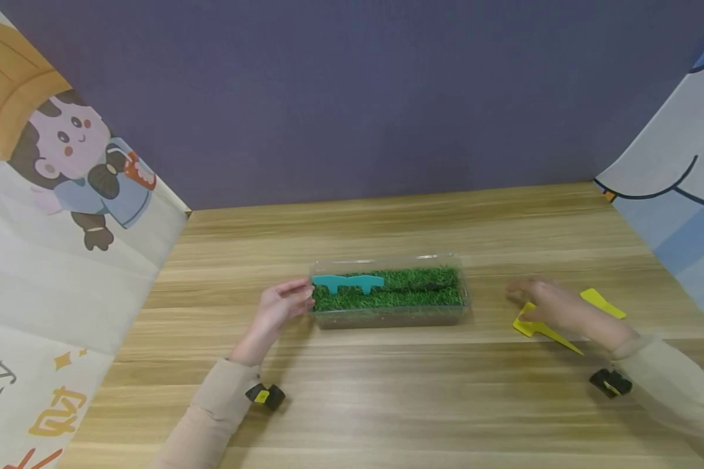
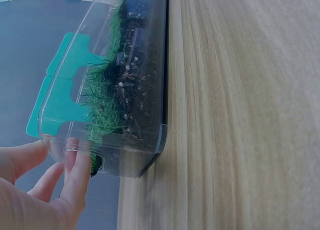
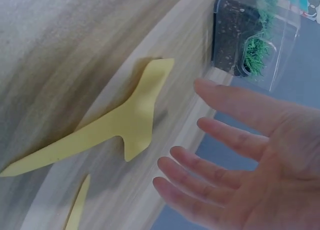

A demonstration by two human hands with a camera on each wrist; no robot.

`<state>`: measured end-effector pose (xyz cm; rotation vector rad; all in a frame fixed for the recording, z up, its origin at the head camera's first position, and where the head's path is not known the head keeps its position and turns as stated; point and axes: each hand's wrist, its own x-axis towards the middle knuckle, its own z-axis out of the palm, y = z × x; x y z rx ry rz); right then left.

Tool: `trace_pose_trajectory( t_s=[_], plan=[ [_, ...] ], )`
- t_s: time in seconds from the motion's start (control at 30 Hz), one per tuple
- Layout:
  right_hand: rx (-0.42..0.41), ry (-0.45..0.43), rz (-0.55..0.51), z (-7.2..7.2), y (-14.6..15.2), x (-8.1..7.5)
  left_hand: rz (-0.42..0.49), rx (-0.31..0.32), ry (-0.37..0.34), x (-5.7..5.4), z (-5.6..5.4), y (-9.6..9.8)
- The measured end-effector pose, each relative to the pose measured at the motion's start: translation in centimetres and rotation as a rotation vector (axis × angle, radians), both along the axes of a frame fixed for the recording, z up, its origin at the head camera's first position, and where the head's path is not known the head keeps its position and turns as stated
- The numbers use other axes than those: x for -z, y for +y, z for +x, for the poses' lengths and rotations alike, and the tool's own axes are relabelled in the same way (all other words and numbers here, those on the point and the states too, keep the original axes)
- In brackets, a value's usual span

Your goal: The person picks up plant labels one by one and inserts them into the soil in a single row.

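Note:
A clear plastic box holds dark soil topped with green grass. Upright in the grass, towards the left end, stands a teal piece of joined T-shaped plant labels. My left hand grips the box's left end, thumb and fingers at its wall. On the right, my slightly blurred right hand hovers over a yellow T-shaped plant label. Its fingers are spread and relaxed, with nothing held, in the right wrist view. Another yellow label lies beyond that hand, partly hidden by the forearm in the head view.
The box and yellow labels rest on a wood-grain table. A dark blue panel rises behind it. Printed sheets with cartoon figures border the left and right sides.

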<state>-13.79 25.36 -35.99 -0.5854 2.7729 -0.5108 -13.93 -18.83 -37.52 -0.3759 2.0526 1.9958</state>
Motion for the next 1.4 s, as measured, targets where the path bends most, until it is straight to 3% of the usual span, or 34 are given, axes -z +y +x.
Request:
trace_pose_trajectory(
  t_s=[0.63, 1.07, 1.4],
  plan=[
    [0.046, -0.037, 0.137, 0.2, -0.1, 1.3, -0.015, -0.001, -0.006, -0.1, 0.1, 0.1],
    [0.057, -0.056, 0.135, 0.4, -0.1, 1.5, -0.006, 0.0, -0.001, -0.1, 0.1, 0.0],
    [0.014, 0.027, 0.155, 0.2, 0.4, 1.4, 0.003, -0.005, 0.0, -0.1, 0.1, 0.0]
  ],
)
